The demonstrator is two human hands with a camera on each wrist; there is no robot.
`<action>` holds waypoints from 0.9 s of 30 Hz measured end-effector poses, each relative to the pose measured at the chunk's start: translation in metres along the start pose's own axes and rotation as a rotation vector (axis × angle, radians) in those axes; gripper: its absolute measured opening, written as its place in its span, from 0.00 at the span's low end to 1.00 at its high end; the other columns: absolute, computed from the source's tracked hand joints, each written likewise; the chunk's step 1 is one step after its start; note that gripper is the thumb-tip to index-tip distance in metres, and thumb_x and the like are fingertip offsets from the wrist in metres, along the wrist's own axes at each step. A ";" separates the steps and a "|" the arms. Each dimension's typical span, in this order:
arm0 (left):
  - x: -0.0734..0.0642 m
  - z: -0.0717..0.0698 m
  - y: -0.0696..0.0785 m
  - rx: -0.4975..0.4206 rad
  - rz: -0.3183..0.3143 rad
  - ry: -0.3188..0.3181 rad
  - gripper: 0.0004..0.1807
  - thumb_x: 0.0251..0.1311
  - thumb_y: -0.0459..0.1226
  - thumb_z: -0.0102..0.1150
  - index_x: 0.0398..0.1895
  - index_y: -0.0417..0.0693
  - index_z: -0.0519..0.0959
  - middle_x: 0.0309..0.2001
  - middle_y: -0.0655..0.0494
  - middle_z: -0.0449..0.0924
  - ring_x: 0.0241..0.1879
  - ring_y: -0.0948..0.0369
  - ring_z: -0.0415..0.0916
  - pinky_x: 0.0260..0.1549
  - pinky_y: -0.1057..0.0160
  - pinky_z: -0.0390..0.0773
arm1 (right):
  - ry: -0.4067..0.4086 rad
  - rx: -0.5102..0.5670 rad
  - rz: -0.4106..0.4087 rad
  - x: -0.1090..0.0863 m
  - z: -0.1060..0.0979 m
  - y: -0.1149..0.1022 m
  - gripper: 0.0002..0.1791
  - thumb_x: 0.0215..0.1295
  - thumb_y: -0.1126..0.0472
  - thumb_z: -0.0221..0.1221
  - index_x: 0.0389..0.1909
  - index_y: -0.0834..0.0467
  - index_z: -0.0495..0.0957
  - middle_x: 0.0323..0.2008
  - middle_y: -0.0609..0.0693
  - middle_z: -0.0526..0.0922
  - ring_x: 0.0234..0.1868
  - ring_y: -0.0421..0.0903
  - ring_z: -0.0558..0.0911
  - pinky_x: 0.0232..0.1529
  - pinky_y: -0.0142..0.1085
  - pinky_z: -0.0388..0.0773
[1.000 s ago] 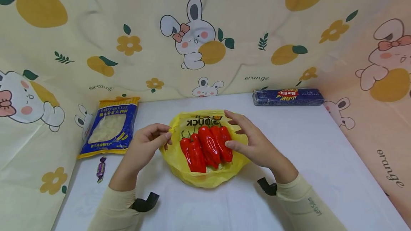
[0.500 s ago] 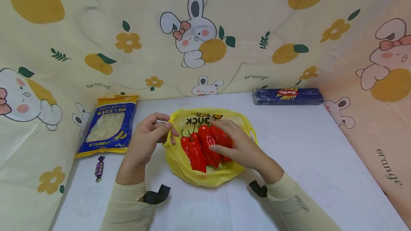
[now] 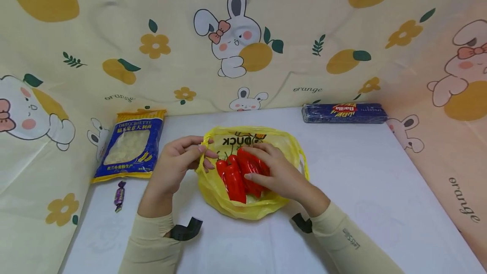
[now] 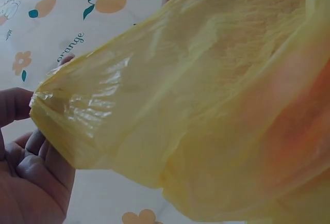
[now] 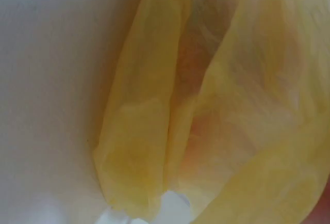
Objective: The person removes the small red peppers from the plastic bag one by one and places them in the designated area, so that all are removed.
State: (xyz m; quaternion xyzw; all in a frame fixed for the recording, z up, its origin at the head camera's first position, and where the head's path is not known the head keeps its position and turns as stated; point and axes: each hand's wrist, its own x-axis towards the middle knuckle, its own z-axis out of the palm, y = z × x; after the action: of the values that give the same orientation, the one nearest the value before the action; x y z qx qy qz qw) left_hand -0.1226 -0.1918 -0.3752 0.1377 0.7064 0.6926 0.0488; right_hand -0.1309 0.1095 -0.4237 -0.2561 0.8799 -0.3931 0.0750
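Note:
An open yellow plastic bag (image 3: 224,207) with black printing sits mid-table, holding several glossy red peppers (image 3: 235,183) with green stems. My left hand (image 3: 176,162) pinches the bag's left rim between thumb and fingers. In the left wrist view, that hand (image 4: 36,170) holds a gathered corner, and the stretched film hides most of the peppers. My right hand (image 3: 275,170) reaches into the bag from the right, its fingers and thumb bent around the right-hand peppers and partly covering them. Yellow film (image 5: 139,146) fills much of the right wrist view and hides that hand's fingertips.
A blue and yellow orecchiette packet (image 3: 129,147) lies at the back left, with a purple wrapped candy (image 3: 119,196) in front of it. A dark blue Barilla spaghetti pack (image 3: 344,113) lies at the back right, against the patterned backdrop (image 3: 296,67).
My right hand has left the bag's right rim and moved left and inward onto the peppers. My left hand keeps its pinch on the left rim. The view has shifted slightly.

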 end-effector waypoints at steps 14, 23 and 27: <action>-0.002 0.000 0.003 -0.001 -0.005 0.010 0.15 0.82 0.31 0.52 0.61 0.26 0.77 0.45 0.38 0.90 0.34 0.51 0.91 0.39 0.60 0.88 | -0.043 -0.233 0.032 0.005 0.016 -0.002 0.38 0.68 0.43 0.75 0.77 0.42 0.77 0.82 0.59 0.60 0.80 0.64 0.59 0.68 0.63 0.74; -0.002 -0.001 0.003 -0.004 0.007 0.006 0.15 0.82 0.31 0.52 0.60 0.26 0.79 0.43 0.38 0.90 0.33 0.51 0.91 0.38 0.59 0.88 | 0.012 -0.409 -0.008 0.008 0.030 -0.009 0.33 0.69 0.46 0.74 0.74 0.42 0.80 0.77 0.58 0.68 0.76 0.65 0.63 0.70 0.64 0.69; -0.003 -0.001 0.003 -0.003 0.011 0.005 0.15 0.82 0.31 0.52 0.59 0.26 0.79 0.43 0.38 0.90 0.33 0.51 0.91 0.39 0.59 0.88 | 0.064 -0.413 -0.006 0.009 0.036 -0.011 0.28 0.70 0.50 0.74 0.70 0.42 0.83 0.73 0.57 0.72 0.74 0.63 0.65 0.67 0.64 0.69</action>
State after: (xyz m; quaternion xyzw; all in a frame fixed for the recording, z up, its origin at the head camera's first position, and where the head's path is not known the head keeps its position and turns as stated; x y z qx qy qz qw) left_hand -0.1197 -0.1936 -0.3723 0.1398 0.7048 0.6942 0.0432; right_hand -0.1224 0.0756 -0.4395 -0.2560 0.9431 -0.2122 -0.0080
